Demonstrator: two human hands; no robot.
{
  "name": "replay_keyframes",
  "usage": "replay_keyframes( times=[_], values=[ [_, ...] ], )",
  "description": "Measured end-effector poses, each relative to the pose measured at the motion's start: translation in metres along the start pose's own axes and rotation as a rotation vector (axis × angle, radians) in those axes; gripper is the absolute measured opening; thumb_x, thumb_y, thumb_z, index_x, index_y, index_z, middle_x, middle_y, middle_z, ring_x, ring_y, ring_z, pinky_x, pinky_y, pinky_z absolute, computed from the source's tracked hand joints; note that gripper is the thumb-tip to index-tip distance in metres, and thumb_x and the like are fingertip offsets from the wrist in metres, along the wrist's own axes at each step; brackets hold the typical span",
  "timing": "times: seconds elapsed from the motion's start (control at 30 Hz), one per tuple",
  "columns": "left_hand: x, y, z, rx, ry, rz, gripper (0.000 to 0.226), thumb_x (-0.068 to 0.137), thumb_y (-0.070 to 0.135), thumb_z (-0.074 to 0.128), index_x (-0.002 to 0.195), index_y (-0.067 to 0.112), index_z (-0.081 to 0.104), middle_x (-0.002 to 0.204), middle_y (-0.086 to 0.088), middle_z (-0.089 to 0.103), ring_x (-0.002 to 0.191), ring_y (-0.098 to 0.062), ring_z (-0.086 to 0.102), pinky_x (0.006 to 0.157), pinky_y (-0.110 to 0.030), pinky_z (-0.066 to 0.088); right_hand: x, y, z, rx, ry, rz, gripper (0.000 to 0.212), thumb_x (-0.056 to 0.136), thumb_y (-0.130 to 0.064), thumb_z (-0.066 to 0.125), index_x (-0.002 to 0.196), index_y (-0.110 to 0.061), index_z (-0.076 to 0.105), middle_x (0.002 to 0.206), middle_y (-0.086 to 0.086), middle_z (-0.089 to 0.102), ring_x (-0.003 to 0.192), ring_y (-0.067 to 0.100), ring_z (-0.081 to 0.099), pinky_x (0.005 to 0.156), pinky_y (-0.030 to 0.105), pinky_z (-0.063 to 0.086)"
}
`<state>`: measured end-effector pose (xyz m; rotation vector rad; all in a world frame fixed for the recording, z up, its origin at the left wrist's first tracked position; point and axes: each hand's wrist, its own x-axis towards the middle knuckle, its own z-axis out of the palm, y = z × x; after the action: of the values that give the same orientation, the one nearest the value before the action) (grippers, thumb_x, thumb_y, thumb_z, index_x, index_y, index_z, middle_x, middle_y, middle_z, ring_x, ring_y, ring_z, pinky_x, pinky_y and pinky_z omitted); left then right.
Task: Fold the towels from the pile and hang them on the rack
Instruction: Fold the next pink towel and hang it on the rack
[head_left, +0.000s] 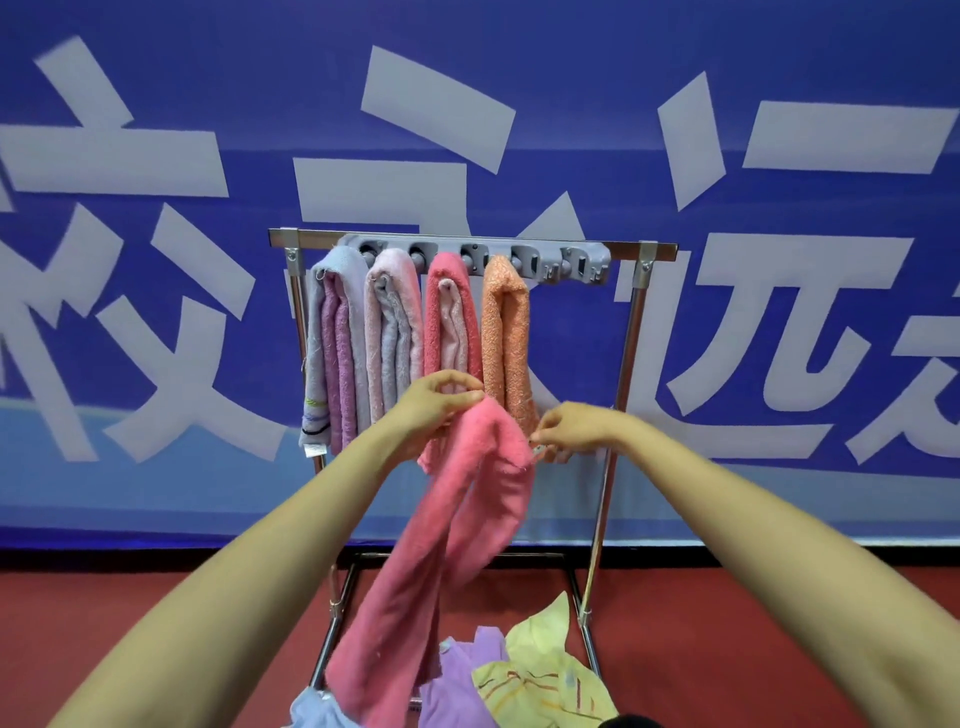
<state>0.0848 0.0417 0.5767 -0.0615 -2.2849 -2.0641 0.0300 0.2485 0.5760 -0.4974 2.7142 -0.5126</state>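
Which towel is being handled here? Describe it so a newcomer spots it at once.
Start at the metal rack before the blue banner, where four folded towels hang. Just in front, a long pink towel droops toward the pile below. Unlike its neighbours, it alone is in the air, pinched by the left hand and right hand.

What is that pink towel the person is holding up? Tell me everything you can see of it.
The pink towel looks like fluffy terry cloth, coral pink all over. It hangs limp in two long folds from its top edge, which the left hand and right hand each pinch in front of the rack. Its lower end reaches the pile below.
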Motion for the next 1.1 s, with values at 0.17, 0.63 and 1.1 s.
replay_keyframes(
  times=[0.17,0.63,1.1],
  values=[
    [0.001,-0.001,0.003,0.108,0.111,0.005,0.012,0.086,0.009,0.068,0.080,0.019,0.067,0.075,-0.002,0.059,0.065,-0.011,0.046,0.059,-0.023,0.038,-0.011,0.000,0.042,0.555,-0.053,0.106,0.043,0.102,-0.042,0.033,0.114,-0.007,0.055,0.079,0.003,0.067,0.067,0.011,0.062,0.059,0.022,0.044],
    [-0.011,0.008,0.004,-0.010,0.165,-0.075,0.018,0.086,0.002,0.063,0.099,0.014,0.067,0.075,0.002,0.060,0.065,-0.009,0.050,0.069,-0.023,0.041,0.007,-0.025,0.047,1.201,0.235,0.151,0.005,0.090,-0.013,0.061,0.095,-0.011,0.062,0.077,0.000,0.063,0.066,0.012,0.057,0.086,0.037,0.047],
    [-0.014,0.004,0.005,0.164,0.061,-0.085,0.025,0.085,-0.001,0.064,0.108,0.007,0.066,0.084,-0.001,0.062,0.075,-0.009,0.054,0.069,-0.020,0.045,-0.007,-0.025,0.048,1.049,0.056,0.217,0.008,0.088,-0.006,0.060,0.083,-0.012,0.062,0.080,0.002,0.066,0.084,0.017,0.063,0.087,0.038,0.042]
  ],
)
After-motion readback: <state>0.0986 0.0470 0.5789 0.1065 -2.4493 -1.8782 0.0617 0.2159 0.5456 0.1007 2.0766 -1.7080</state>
